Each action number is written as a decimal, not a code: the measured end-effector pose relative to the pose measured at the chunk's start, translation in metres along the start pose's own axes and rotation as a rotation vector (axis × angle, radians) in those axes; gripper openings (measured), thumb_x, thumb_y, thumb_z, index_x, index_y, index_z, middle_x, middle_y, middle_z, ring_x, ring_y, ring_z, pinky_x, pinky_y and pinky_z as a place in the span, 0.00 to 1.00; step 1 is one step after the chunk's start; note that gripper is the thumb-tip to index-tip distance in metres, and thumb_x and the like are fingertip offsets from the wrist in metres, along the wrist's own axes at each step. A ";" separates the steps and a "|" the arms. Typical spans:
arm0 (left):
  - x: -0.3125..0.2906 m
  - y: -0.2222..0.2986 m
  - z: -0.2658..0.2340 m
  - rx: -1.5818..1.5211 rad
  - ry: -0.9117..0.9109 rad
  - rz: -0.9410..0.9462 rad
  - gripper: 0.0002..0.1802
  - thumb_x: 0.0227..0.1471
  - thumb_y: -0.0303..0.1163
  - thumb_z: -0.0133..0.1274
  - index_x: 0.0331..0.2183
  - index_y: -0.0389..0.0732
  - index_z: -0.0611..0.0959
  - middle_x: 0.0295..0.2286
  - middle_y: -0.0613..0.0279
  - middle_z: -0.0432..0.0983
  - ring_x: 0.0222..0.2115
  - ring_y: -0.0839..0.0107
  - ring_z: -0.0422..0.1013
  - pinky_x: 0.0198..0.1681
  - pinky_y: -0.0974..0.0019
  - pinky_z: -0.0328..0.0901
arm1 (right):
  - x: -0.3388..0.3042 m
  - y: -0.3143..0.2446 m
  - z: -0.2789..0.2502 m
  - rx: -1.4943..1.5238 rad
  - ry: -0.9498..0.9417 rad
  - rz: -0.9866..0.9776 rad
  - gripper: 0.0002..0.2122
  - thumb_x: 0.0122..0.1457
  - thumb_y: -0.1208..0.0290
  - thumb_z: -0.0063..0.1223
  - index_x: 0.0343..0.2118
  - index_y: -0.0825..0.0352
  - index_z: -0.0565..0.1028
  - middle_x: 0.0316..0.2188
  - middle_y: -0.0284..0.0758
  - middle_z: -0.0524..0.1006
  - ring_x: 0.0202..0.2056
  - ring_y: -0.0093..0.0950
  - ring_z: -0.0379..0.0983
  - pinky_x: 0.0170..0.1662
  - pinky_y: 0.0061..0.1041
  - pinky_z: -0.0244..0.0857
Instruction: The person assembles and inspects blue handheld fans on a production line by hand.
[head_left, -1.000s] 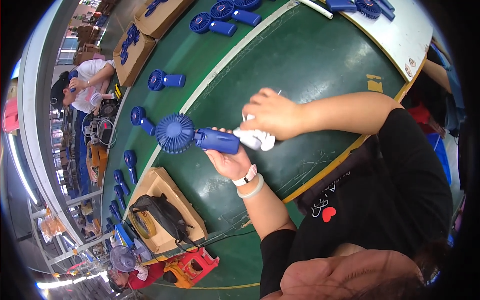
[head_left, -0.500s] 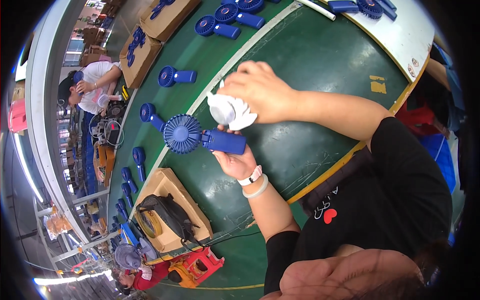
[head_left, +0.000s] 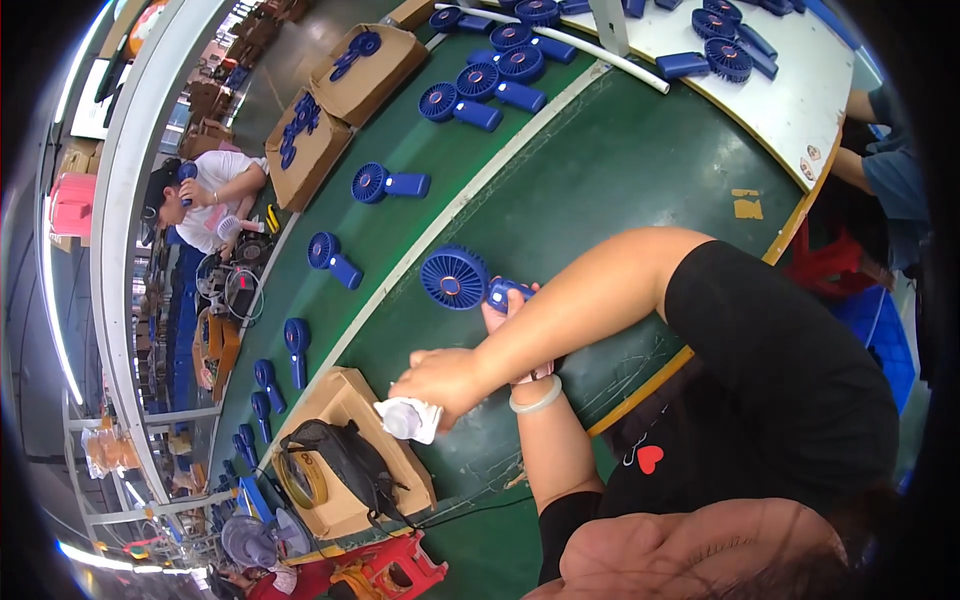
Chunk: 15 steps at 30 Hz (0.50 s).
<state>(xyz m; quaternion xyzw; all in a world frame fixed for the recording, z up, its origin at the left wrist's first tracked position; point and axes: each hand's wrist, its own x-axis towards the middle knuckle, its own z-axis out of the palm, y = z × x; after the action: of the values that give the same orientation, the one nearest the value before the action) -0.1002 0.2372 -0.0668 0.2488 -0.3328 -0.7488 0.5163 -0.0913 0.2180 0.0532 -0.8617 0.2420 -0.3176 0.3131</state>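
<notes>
A blue handheld fan [head_left: 455, 278] is in my left hand [head_left: 495, 318], which closes around its handle. The round grille faces up over the green table, and my right forearm covers part of the left hand and wrist. Crossing in front of the left arm, my right hand [head_left: 438, 380] grips a white cloth [head_left: 424, 430] bunched around a pale grey, round-ended object [head_left: 402, 420] whose kind I cannot make out. That hand is beside the cardboard tray [head_left: 425, 474], apart from the fan.
Blue fans [head_left: 369, 183] lie along the green conveyor belt [head_left: 330, 210] beyond a pale rail [head_left: 480, 165]. The tray holds a black bag [head_left: 345, 455] and a tape roll [head_left: 300, 478]. More fans [head_left: 728, 60] lie on a white board [head_left: 790, 110]. A co-worker [head_left: 215, 190] sits across the belt.
My right hand has swung from above the fan's handle down toward the tray, keeping the cloth. The left hand has shifted rightward with the fan. The whole view has shifted slightly.
</notes>
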 end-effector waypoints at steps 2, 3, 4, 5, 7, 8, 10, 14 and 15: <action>0.000 -0.003 -0.005 -0.040 -0.022 0.004 0.27 0.55 0.49 0.41 0.51 0.42 0.64 0.48 0.57 0.63 0.48 0.65 0.61 0.53 0.58 0.56 | 0.001 0.013 0.013 0.016 -0.036 0.062 0.30 0.31 0.57 0.68 0.39 0.63 0.68 0.32 0.37 0.75 0.37 0.38 0.72 0.43 0.35 0.61; 0.001 -0.004 -0.008 -0.063 -0.029 0.010 0.27 0.55 0.49 0.41 0.51 0.42 0.64 0.48 0.57 0.63 0.48 0.65 0.61 0.54 0.58 0.55 | 0.000 0.016 0.012 0.039 -0.047 0.163 0.32 0.30 0.61 0.69 0.40 0.65 0.66 0.31 0.37 0.76 0.37 0.40 0.72 0.43 0.36 0.63; 0.001 -0.005 -0.010 -0.087 -0.035 0.016 0.27 0.55 0.49 0.41 0.51 0.42 0.64 0.48 0.56 0.63 0.49 0.65 0.61 0.54 0.58 0.55 | 0.000 0.018 0.011 0.036 -0.053 0.169 0.32 0.30 0.61 0.69 0.40 0.65 0.66 0.31 0.37 0.76 0.37 0.40 0.72 0.43 0.36 0.63; 0.002 -0.006 -0.013 -0.109 -0.043 0.017 0.27 0.55 0.49 0.41 0.51 0.42 0.64 0.49 0.56 0.63 0.49 0.65 0.61 0.54 0.59 0.55 | 0.000 0.018 0.008 0.089 -0.061 0.244 0.33 0.29 0.62 0.70 0.41 0.67 0.65 0.32 0.39 0.75 0.38 0.41 0.71 0.43 0.36 0.64; 0.001 -0.009 -0.016 -0.155 -0.056 0.020 0.27 0.55 0.49 0.41 0.50 0.42 0.65 0.49 0.56 0.63 0.49 0.65 0.60 0.55 0.59 0.54 | -0.006 0.017 0.003 0.108 -0.064 0.296 0.39 0.29 0.66 0.71 0.46 0.71 0.60 0.40 0.48 0.70 0.42 0.45 0.69 0.43 0.36 0.65; 0.001 -0.009 -0.018 -0.180 -0.062 0.025 0.26 0.55 0.49 0.41 0.50 0.42 0.65 0.49 0.56 0.62 0.50 0.65 0.60 0.55 0.59 0.54 | -0.010 0.014 -0.003 0.104 -0.069 0.303 0.39 0.29 0.66 0.71 0.46 0.71 0.60 0.40 0.48 0.70 0.42 0.45 0.69 0.43 0.36 0.65; 0.000 -0.009 -0.023 -0.230 -0.064 0.035 0.26 0.55 0.49 0.41 0.50 0.42 0.65 0.49 0.56 0.62 0.50 0.65 0.59 0.55 0.59 0.53 | -0.019 0.008 -0.023 -0.029 -0.169 0.257 0.41 0.31 0.67 0.69 0.50 0.72 0.57 0.44 0.52 0.65 0.43 0.45 0.69 0.44 0.37 0.65; 0.001 0.016 0.029 -0.045 0.182 0.085 0.23 0.56 0.42 0.44 0.50 0.40 0.64 0.47 0.56 0.63 0.49 0.65 0.61 0.54 0.59 0.55 | -0.044 0.025 -0.098 -0.173 0.114 0.052 0.24 0.43 0.72 0.57 0.46 0.67 0.66 0.41 0.43 0.69 0.42 0.40 0.69 0.44 0.33 0.65; 0.005 0.015 0.031 0.188 0.123 0.079 0.22 0.54 0.32 0.48 0.49 0.37 0.63 0.47 0.55 0.63 0.45 0.64 0.64 0.51 0.60 0.58 | -0.058 0.041 -0.121 -0.064 0.204 0.198 0.19 0.45 0.72 0.55 0.43 0.65 0.68 0.40 0.41 0.69 0.41 0.39 0.68 0.44 0.33 0.64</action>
<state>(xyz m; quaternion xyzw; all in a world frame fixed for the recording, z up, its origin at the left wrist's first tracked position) -0.1152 0.2362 -0.0350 0.3284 -0.3785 -0.6768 0.5393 -0.2246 0.1795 0.0749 -0.8063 0.3665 -0.3632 0.2893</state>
